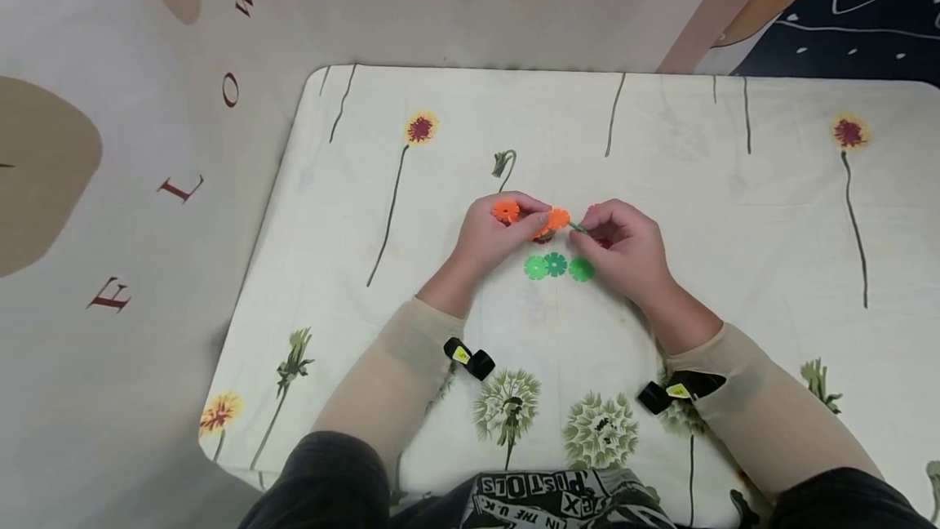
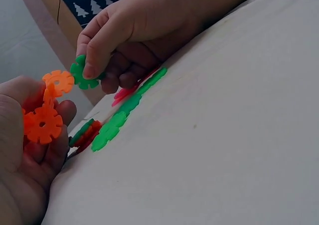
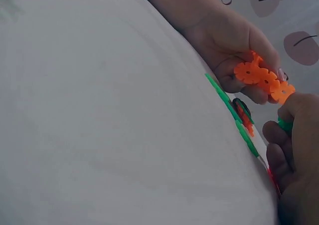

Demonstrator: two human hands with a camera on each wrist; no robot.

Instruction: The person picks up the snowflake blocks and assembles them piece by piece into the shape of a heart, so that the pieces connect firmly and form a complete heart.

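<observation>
Orange linked discs (image 1: 558,218): head view, gripped by left hand (image 1: 482,237) above the table (image 1: 749,268). Left wrist view: right hand (image 2: 132,40) pinches a green disc (image 2: 79,74) at their end. Right wrist view: flat green pieces (image 3: 246,137) lie beneath.

Probably a home, flower-print tabletop (image 1: 749,268), lettered covering (image 1: 169,268) beyond

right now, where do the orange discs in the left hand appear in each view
Head: orange discs, just right of centre.
Left wrist: orange discs, left side, around mid-height.
Right wrist: orange discs, right side, above mid-height.
Shared landmark: the green discs lying on the table.
</observation>
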